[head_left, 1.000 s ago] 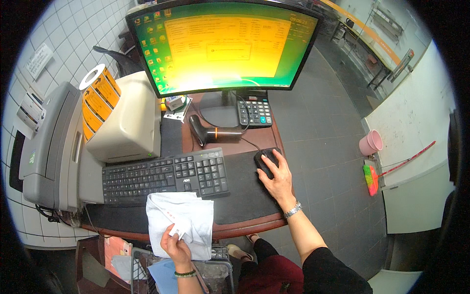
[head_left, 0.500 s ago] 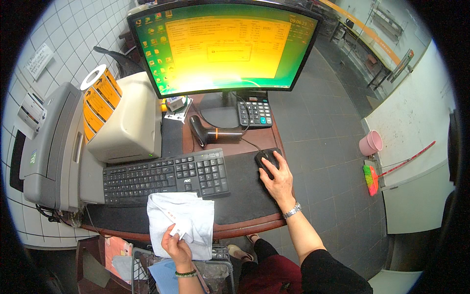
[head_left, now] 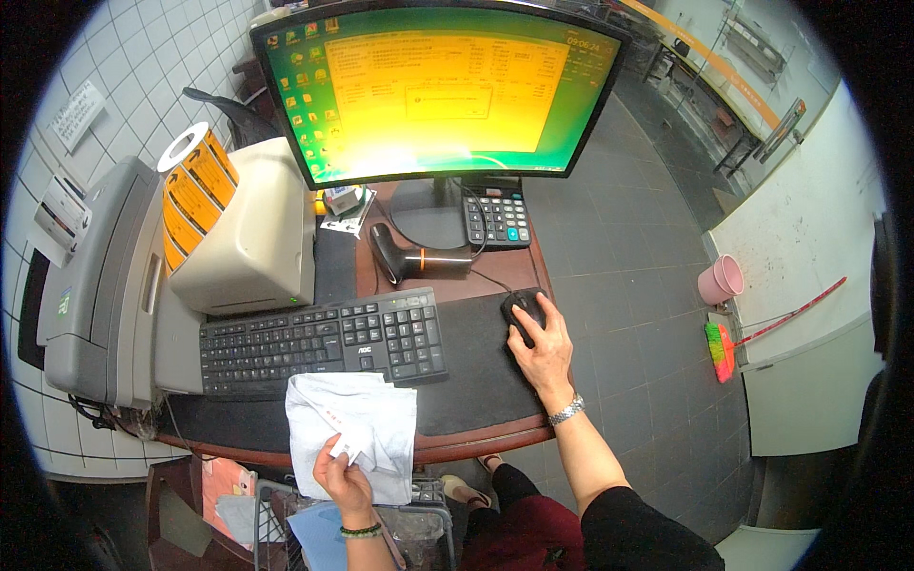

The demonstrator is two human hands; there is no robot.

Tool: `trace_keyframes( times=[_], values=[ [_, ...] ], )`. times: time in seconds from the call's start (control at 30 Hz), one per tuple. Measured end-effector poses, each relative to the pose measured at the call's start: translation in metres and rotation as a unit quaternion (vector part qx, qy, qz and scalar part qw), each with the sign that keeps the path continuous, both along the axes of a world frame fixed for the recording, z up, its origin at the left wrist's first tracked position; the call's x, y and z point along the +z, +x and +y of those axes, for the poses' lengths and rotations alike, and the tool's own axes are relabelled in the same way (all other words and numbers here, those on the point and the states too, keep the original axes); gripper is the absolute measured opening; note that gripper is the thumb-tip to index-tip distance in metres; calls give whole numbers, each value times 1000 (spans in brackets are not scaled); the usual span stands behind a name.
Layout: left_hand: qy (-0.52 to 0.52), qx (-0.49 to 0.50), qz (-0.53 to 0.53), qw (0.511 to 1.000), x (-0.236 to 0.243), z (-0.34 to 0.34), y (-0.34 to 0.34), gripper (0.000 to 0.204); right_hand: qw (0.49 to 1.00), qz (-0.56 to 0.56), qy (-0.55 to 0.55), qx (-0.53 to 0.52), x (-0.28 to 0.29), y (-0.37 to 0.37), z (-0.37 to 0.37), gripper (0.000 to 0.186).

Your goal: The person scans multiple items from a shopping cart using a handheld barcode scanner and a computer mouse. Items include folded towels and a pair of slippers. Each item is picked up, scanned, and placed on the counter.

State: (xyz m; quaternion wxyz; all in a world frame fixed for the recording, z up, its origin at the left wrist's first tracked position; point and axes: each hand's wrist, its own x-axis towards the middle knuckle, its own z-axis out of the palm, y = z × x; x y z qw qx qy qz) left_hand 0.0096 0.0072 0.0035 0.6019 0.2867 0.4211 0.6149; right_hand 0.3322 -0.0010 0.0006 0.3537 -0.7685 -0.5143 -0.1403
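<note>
My right hand (head_left: 543, 347) lies on a black computer mouse (head_left: 524, 306) on the dark desk mat (head_left: 476, 381), a metal watch on its wrist. My left hand (head_left: 341, 471) grips the lower edge of a white garment (head_left: 354, 428) and a small white tag at the desk's front edge. The garment rests just below a black keyboard (head_left: 324, 335). A curved monitor (head_left: 433, 90) glows yellow and green at the back.
A black barcode scanner (head_left: 405, 262) and a calculator (head_left: 495, 221) lie by the monitor stand. A beige label printer (head_left: 249, 228) with an orange label roll (head_left: 190, 186) and a grey printer (head_left: 100, 276) stand left. A wire basket (head_left: 424, 528) sits below the desk. Right: pink cup (head_left: 719, 281), small broom (head_left: 728, 343).
A small dialog box has appeared on the monitor's window. Both hands keep nearly the same places.
</note>
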Motion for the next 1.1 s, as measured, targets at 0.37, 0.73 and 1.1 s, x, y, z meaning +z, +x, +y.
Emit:
trace_keyframes(
  times=[0.37, 0.73, 1.1],
  values=[
    [4, -2, -6, 1000, 1, 0, 0, 32, 1000, -9, 4, -6, -1, -1, 1, 33],
    [-1, 4, -16, 1000, 1, -1, 1, 32, 1000, -22, 6, -14, -3, 0, 1, 34],
    [-11, 4, -14, 1000, 4, 0, 2, 32, 999, -23, 15, -22, -1, -2, 2, 34]
  ],
)
